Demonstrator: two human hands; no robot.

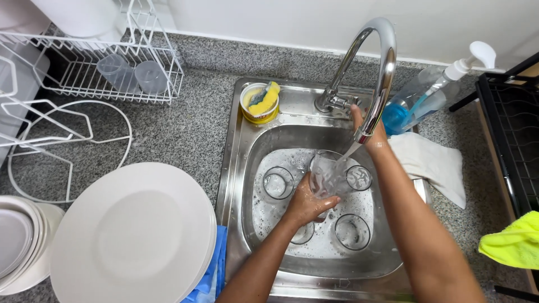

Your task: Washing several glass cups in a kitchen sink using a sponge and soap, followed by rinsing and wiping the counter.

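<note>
My left hand (pixel 306 203) grips a clear drinking glass (pixel 327 175) tilted under the running water from the chrome tap (pixel 382 67), over the steel sink (pixel 238 168). My right hand (pixel 365 126) reaches behind the spout to the tap lever, partly hidden by the spout. Several more clear glasses stand in soapy water in the basin, among them one at the left (pixel 278 183) and one at the front right (pixel 352 231).
A stack of white plates (pixel 132 235) and smaller white plates (pixel 17 241) sit left on the granite counter. A white wire rack (pixel 112 73) holds two glasses. A sponge in a yellow tub (pixel 261 101), blue soap dispenser (pixel 426 98), white cloth (pixel 432 163), yellow cloth (pixel 514 244).
</note>
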